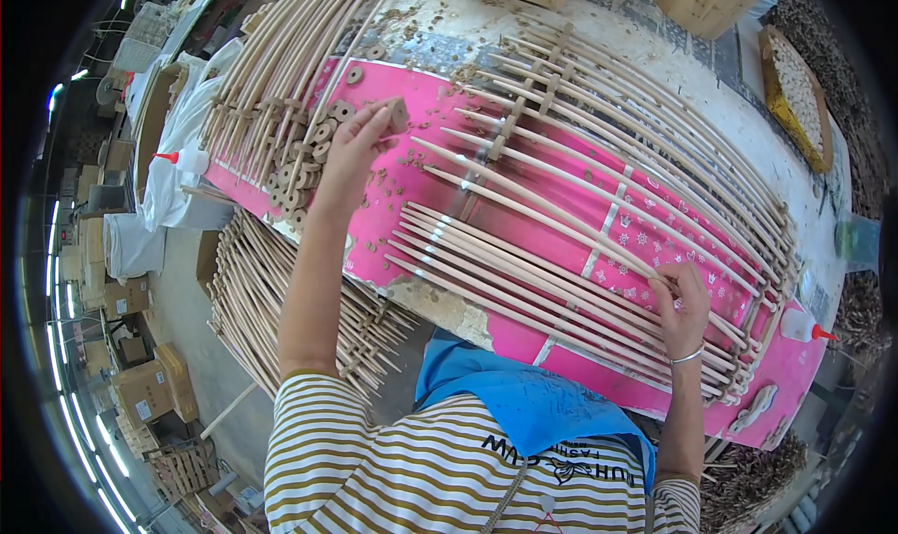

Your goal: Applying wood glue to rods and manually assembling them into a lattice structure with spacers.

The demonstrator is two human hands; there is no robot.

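Note:
My left hand (354,151) is raised over the pink sheet, its thumb and fingers pinching a small brown wooden disc (399,115). A heap of similar round discs with centre holes (286,180) lies to its left. On the right, my right hand (686,302) has its fingers closed around a pale wooden rod (631,261), which reaches up and left across the sheet. Several more loose rods (505,265) lie side by side in front of it. Beyond them, rods joined by brown crosspieces (524,99) form a rack-like stack.
A pink patterned sheet (388,180) covers part of the worktable. White bottles with red tips stand at the left (194,159) and right (798,325). Bundled rods lie at the far left (271,62) and below the table edge (257,295). A yellow-sided box (795,94) sits at the far right.

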